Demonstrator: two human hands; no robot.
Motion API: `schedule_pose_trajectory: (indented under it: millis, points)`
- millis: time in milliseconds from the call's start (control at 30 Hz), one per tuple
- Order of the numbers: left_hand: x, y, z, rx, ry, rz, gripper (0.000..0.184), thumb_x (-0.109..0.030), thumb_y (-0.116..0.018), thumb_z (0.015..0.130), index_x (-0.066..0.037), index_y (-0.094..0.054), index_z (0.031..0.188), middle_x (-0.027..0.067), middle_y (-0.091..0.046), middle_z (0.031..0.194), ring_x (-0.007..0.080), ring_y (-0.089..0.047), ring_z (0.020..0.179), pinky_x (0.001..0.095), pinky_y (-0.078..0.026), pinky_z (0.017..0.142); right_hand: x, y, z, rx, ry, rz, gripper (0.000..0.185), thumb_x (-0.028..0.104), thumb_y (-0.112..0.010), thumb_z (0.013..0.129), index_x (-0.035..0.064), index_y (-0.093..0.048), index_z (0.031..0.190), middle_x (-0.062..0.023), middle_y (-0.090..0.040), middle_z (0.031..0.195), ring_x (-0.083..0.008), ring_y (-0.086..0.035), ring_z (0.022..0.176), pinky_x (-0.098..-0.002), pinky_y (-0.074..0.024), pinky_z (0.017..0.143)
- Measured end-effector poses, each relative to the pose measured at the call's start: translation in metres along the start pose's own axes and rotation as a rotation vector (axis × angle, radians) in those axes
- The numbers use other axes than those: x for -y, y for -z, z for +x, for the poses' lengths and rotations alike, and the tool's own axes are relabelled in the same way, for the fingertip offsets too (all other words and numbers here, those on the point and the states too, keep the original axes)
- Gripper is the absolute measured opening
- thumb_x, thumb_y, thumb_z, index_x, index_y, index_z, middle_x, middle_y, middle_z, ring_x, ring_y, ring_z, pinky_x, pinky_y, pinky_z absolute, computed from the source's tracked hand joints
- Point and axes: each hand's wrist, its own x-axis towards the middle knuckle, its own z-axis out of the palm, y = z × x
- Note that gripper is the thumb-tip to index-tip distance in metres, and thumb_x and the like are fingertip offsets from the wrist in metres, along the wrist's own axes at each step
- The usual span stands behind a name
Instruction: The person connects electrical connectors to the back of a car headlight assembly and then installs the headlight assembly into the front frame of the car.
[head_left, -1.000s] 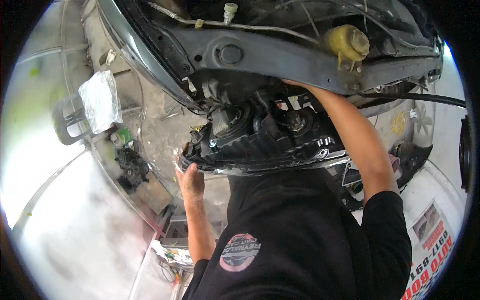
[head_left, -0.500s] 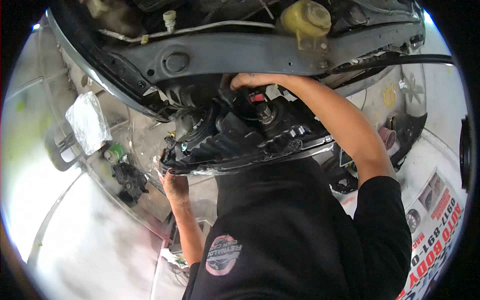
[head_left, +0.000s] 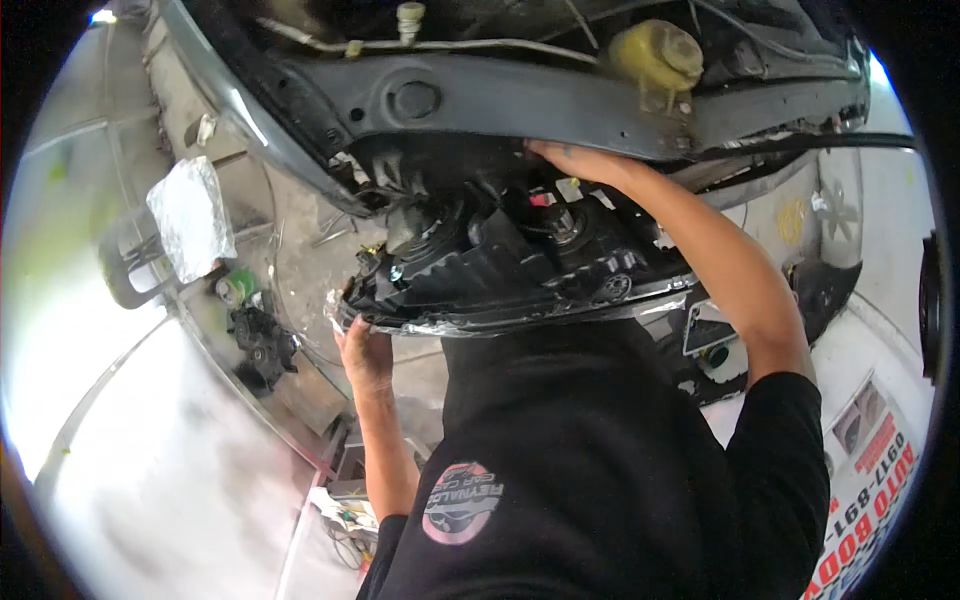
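A black headlight assembly point(head_left: 500, 265), its back side up and clear wrap along its front edge, lies between my torso and the car's front crossbar point(head_left: 520, 105). My left hand point(head_left: 367, 355) is closed on its left end, the thumb on top of the rim. Reaching over the assembly, my right hand point(head_left: 575, 160) goes in beneath the crossbar. Its fingers are hidden there, so what they touch does not show. A metal bulb socket point(head_left: 565, 225) with a red piece near it sits on the assembly's back, just below my right hand.
A yellowish reservoir point(head_left: 660, 55) sits behind the crossbar at upper right. On the left are a foil-like wrapped sheet point(head_left: 192, 218), a green can point(head_left: 236, 287) and a black part point(head_left: 262, 350) on the floor. A printed sign point(head_left: 865, 500) stands at lower right.
The view has shifted, moving the car toward the right in the picture. Against the crossbar, the headlight assembly and my left hand sit slightly farther left. My right fingers are more hidden beneath the bar.
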Motion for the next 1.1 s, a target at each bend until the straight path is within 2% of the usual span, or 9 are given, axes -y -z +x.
schedule_pose_trajectory:
  millis: [100, 167, 233, 333, 433, 700, 833, 933, 1100]
  points:
    - [-0.007, -0.022, -0.004, -0.005, -0.027, 0.001, 0.071, -0.010, -0.073, 0.080, 0.002, -0.042, 0.143, 0.0183, -0.057, 0.134, 0.0312, -0.057, 0.126, 0.0467, -0.042, 0.111, 0.031, 0.016, -0.010, -0.037, -0.017, 0.117, 0.032, 0.033, -0.060, 0.100, 0.0042, -0.071, 0.106, -0.0048, -0.073, 0.095, -0.0203, -0.067, 0.086, -0.0356, -0.0514, 0.077]
    - [-0.008, -0.023, -0.005, -0.014, -0.019, -0.005, 0.070, -0.010, -0.072, 0.080, 0.002, -0.043, 0.143, 0.0185, -0.058, 0.133, 0.0315, -0.057, 0.125, 0.0467, -0.043, 0.110, 0.046, 0.029, -0.013, 0.057, -0.382, 0.821, 0.032, 0.034, -0.063, 0.098, 0.0034, -0.070, 0.101, -0.0035, -0.072, 0.089, -0.0171, -0.066, 0.079, -0.0331, -0.0507, 0.072]
    - [-0.010, -0.024, -0.007, -0.034, -0.005, 0.001, 0.069, -0.010, -0.072, 0.080, 0.002, -0.044, 0.142, 0.0187, -0.058, 0.132, 0.0318, -0.058, 0.124, 0.0466, -0.044, 0.109, 0.045, 0.029, -0.013, 0.128, -0.477, 0.979, 0.033, 0.035, -0.064, 0.097, 0.0025, -0.069, 0.096, -0.0031, -0.071, 0.085, -0.0144, -0.065, 0.074, -0.0307, -0.0497, 0.067]
    - [-0.010, -0.025, -0.007, -0.033, -0.031, 0.024, 0.067, -0.011, -0.072, 0.080, 0.001, -0.045, 0.141, 0.0189, -0.059, 0.131, 0.0316, -0.059, 0.123, 0.0461, -0.045, 0.108, 0.034, 0.026, -0.017, 0.185, -0.329, 0.509, 0.035, 0.035, -0.064, 0.097, 0.0008, -0.068, 0.093, -0.0040, -0.070, 0.083, -0.0127, -0.065, 0.071, -0.0286, -0.0489, 0.065]
    - [-0.012, -0.028, -0.004, -0.029, -0.065, 0.085, 0.063, -0.010, -0.071, 0.081, 0.002, -0.048, 0.139, 0.0168, -0.061, 0.128, 0.0289, -0.060, 0.119, 0.0418, -0.046, 0.105, 0.042, 0.027, -0.017, 0.238, -0.450, 0.261, 0.033, 0.031, -0.065, 0.096, -0.0008, -0.070, 0.101, -0.0040, -0.068, 0.082, -0.0137, -0.064, 0.077, -0.0296, -0.0513, 0.075]
    - [-0.056, -0.046, 0.013, -0.284, -0.155, 0.815, 0.046, -0.027, -0.069, 0.095, 0.004, -0.060, 0.127, 0.0136, -0.069, 0.114, 0.0235, -0.065, 0.105, 0.0325, -0.046, 0.096, 0.045, 0.025, -0.023, 0.144, -0.142, 0.486, 0.036, 0.028, -0.059, 0.099, 0.0020, -0.065, 0.124, -0.0045, -0.068, 0.089, -0.0159, -0.065, 0.084, -0.0329, -0.0510, 0.083]
    - [-0.075, -0.060, 0.035, -0.040, -0.434, 1.230, 0.040, -0.020, -0.067, 0.095, 0.002, -0.061, 0.128, 0.0196, -0.069, 0.117, 0.0247, -0.065, 0.109, 0.0337, -0.049, 0.093, 0.033, 0.020, -0.020, 0.195, -0.277, 0.769, 0.038, 0.023, -0.060, 0.096, 0.0008, -0.062, 0.127, -0.0070, -0.067, 0.089, -0.0180, -0.064, 0.082, -0.0336, -0.0506, 0.080]
    - [-0.082, -0.097, 0.038, 0.112, -0.480, 1.174, 0.039, -0.017, -0.066, 0.094, 0.003, -0.061, 0.127, 0.0186, -0.070, 0.116, 0.0251, -0.066, 0.108, 0.0332, -0.050, 0.093, 0.036, 0.014, -0.027, 0.196, -0.317, 1.071, 0.033, 0.032, -0.054, 0.098, 0.0034, -0.068, 0.107, -0.0070, -0.069, 0.086, -0.0178, -0.062, 0.082, -0.0311, -0.0474, 0.081]
    - [-0.071, -0.143, 0.032, 0.247, -0.363, 1.251, 0.032, -0.011, -0.063, 0.093, 0.005, -0.065, 0.120, 0.0206, -0.070, 0.114, 0.0280, -0.067, 0.108, 0.0341, -0.051, 0.091, 0.021, 0.012, -0.024, 0.256, -0.272, 1.026, 0.036, 0.035, -0.054, 0.098, 0.0035, -0.067, 0.107, -0.0080, -0.069, 0.092, -0.0179, -0.061, 0.079, -0.0321, -0.0480, 0.080]
